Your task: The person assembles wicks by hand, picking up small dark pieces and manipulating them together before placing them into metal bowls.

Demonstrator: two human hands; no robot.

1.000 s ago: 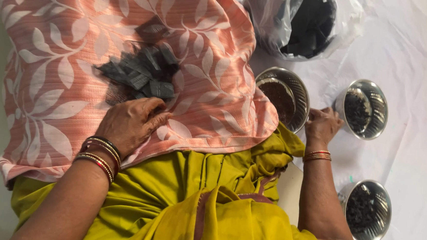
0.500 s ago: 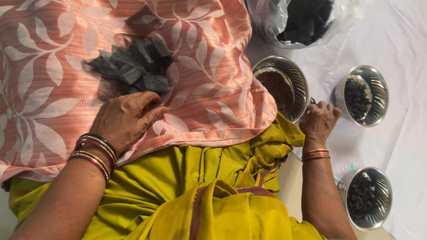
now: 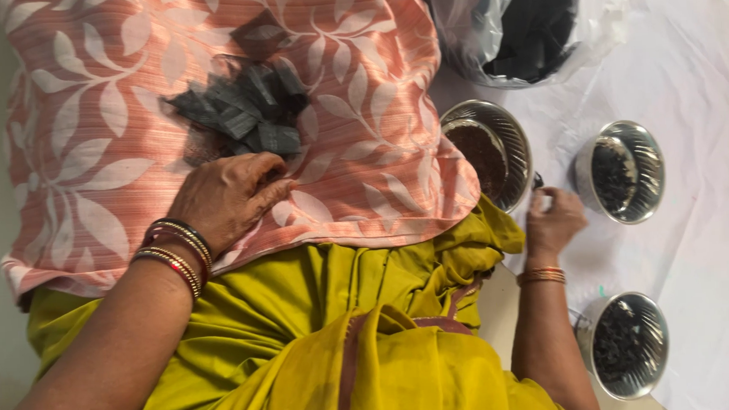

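A: What has changed since a second ago?

B: Little. The left hand has stayed on the pink leaf-print cloth just at 6 o'clock of the pile of dark grey pieces. The right hand has drawn in slightly, and now sits between the middle steel bowl and the bowl at 3 o'clock.

A: How are the hands set?

B: The left lies palm down, fingers loosely curled, the tips near the closest piece; it grips nothing that I can see. The right is curled nearly closed with something small and dark at its fingertips; what it is, I cannot tell.

A: How would one do this well?

B: I would say take one piece at a time from the pile's near edge, keep the cloth flat so nothing slides, and keep the bowls within reach. A third bowl stands at 5 o'clock, and a plastic bag of dark material at 1 o'clock.
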